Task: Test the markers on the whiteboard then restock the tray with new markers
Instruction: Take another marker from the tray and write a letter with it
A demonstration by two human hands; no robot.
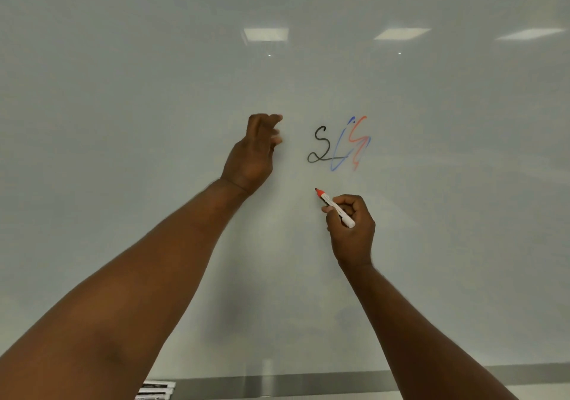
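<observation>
The red marker, a slim white barrel with a red collar and bare tip, is uncapped and sits in the right hand, whose fingers wrap the barrel with the tip pointing up and left, just below the test scribbles and seemingly off the surface. Above it lie a looping black squiggle, a blue stroke and a smeary red zigzag, overlapping one another, so the testing step looks well along. The left hand hovers beside the black squiggle, fingers bunched and blurred; whether it pinches a cap I cannot tell. The next move likely calls for recapping and setting the marker down. The glossy whiteboard mirrors ceiling lights; its metal tray holds white-labelled markers at lower left.
</observation>
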